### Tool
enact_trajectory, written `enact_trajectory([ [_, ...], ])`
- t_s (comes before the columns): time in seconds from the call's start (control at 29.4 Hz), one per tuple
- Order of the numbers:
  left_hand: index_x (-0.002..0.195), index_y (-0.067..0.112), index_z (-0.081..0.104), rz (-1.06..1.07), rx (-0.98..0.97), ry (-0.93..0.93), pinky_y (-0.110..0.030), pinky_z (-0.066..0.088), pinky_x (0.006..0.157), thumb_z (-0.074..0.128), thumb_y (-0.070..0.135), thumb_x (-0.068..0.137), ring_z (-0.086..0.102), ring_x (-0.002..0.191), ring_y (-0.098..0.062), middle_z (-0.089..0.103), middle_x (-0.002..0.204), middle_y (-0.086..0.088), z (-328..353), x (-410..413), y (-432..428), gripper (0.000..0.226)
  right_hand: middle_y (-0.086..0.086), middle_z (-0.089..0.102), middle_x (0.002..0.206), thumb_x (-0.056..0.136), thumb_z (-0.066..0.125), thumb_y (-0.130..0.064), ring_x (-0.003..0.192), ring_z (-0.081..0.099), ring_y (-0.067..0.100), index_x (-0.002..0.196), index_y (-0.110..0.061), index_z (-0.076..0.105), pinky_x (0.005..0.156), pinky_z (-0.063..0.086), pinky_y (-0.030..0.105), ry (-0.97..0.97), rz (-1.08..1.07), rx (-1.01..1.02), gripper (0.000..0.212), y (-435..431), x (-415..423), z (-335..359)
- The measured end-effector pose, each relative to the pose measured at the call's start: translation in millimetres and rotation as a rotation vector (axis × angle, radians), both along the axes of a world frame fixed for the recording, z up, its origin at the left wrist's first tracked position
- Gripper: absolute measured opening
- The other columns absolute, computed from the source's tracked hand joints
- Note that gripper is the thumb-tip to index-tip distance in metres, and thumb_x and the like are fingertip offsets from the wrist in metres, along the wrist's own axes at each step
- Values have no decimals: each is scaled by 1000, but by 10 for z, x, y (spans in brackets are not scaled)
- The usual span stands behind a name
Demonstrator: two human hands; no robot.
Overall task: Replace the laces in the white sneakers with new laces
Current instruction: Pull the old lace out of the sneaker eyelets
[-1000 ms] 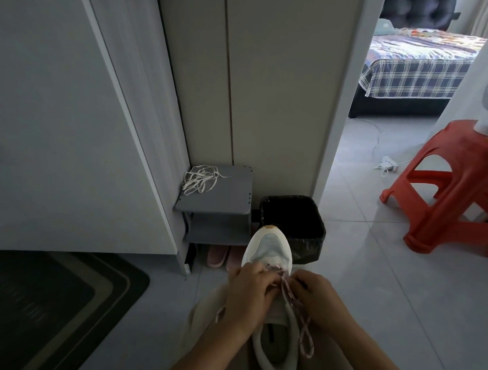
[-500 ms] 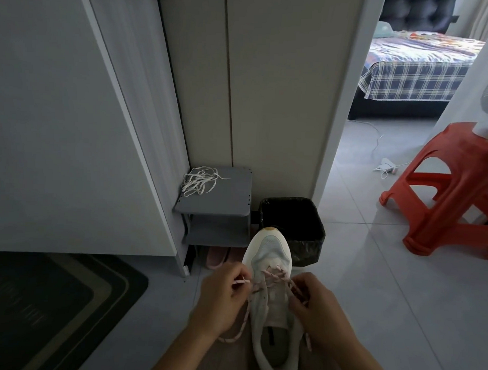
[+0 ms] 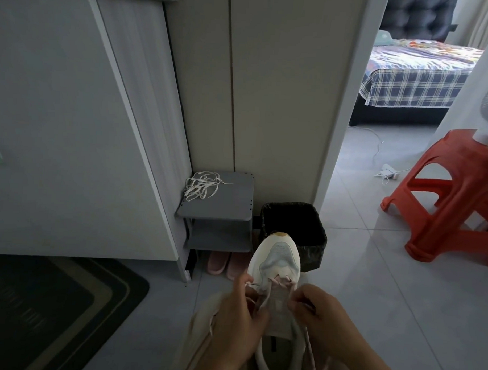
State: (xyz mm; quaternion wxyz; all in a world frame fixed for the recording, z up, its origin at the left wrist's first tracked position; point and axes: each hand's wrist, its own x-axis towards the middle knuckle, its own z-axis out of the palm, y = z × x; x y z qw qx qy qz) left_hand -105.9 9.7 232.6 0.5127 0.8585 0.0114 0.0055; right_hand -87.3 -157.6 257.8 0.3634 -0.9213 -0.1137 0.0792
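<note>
Dim foreground, daylight from the far room, wide-angle bending at edges.

- Left hand (image 3: 236,320) comes in from the near edge, forearm angled right, with its fingers (image 3: 245,281) curled and pinching one end of the pink lace (image 3: 281,281).
- Right hand (image 3: 322,321) sits just beside it, knuckles up, fingers curled on the lace's other strand.

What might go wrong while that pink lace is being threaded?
The sneaker sits on the lap, steadied only by hands busy with the pink lace; it may slide off. The left hand pinches just the lace tip, which could slip free. The loose tail under the right hand may snag.
</note>
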Motion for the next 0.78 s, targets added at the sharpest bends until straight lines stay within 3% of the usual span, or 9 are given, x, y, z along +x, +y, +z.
enact_trajectory([
  [0.1,113,32,37,40,-55,16,-11,49,68,71,35,77,60,85,8,62,93,13,-79,-35,13,49,-20,49,88,92,48,-30,79,49,-1,92,-29,55,70,38,11,-122,97,-240,7,83,-51,16],
  [0.2,108,35,37,65,-91,39,-8,48,64,73,28,77,60,83,2,59,95,13,-84,-44,15,48,-3,49,127,96,44,-32,113,48,13,128,-19,44,94,36,21,-127,170,-482,35,354,-13,50],
  [0.31,106,34,36,77,-76,12,-3,44,61,70,29,79,59,77,5,58,91,14,-31,-75,38,44,3,39,141,94,47,-32,127,41,19,139,-16,33,107,31,31,-153,202,-591,50,551,-21,36],
  [0.41,99,29,40,110,-110,1,-6,46,61,73,29,77,60,78,10,62,85,11,-44,-74,74,39,3,44,137,93,50,-33,122,46,17,136,-16,37,103,36,29,-109,257,-566,48,495,-2,110],
  [0.61,89,29,42,98,-144,9,-8,47,60,74,16,76,59,76,12,62,81,7,-84,-68,33,37,-1,62,112,92,48,-28,99,60,13,114,-19,55,87,47,20,-27,314,-430,25,259,45,261],
  [0.71,96,20,47,100,-225,-4,-10,48,63,74,15,76,62,81,4,64,87,3,-106,-69,65,34,-10,50,101,93,46,-33,85,51,4,116,-22,52,70,41,10,-138,169,-361,25,194,82,223],
  [0.78,98,21,48,86,-260,-8,-12,49,64,77,26,71,63,83,1,65,89,2,-105,-77,64,40,-10,46,111,93,48,-39,91,48,4,123,-26,43,72,40,10,-182,127,-324,34,192,43,172],
])
